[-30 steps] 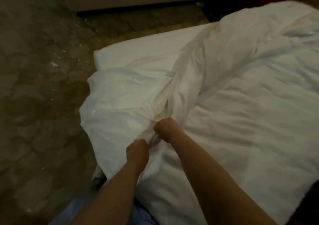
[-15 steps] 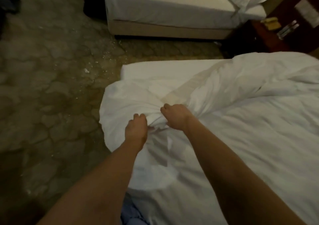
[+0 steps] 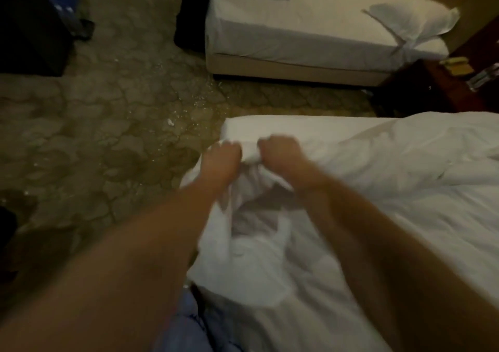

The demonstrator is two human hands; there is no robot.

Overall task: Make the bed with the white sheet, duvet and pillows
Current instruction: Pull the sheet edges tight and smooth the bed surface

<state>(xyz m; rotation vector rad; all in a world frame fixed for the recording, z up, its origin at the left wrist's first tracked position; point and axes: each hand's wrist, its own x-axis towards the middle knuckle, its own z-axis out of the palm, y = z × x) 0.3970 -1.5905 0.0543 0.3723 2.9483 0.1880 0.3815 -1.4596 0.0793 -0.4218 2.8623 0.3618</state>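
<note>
Standing at the bed's corner, a person's left hand (image 3: 222, 157) and right hand (image 3: 280, 153) clench a bunched fold of the white duvet (image 3: 378, 189), seemingly to drag it toward the mattress (image 3: 270, 124) edge.

One head-worn camera is looking forward and steeply down from close above the near bed (image 3: 405, 243), taking in carpet (image 3: 108, 135) and a second bed (image 3: 310, 35) beyond.

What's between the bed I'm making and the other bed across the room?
In the head view, only patterned carpet with small white specks lies between the near bed and the far bed. A dark nightstand stands at the right end of that gap.
</note>
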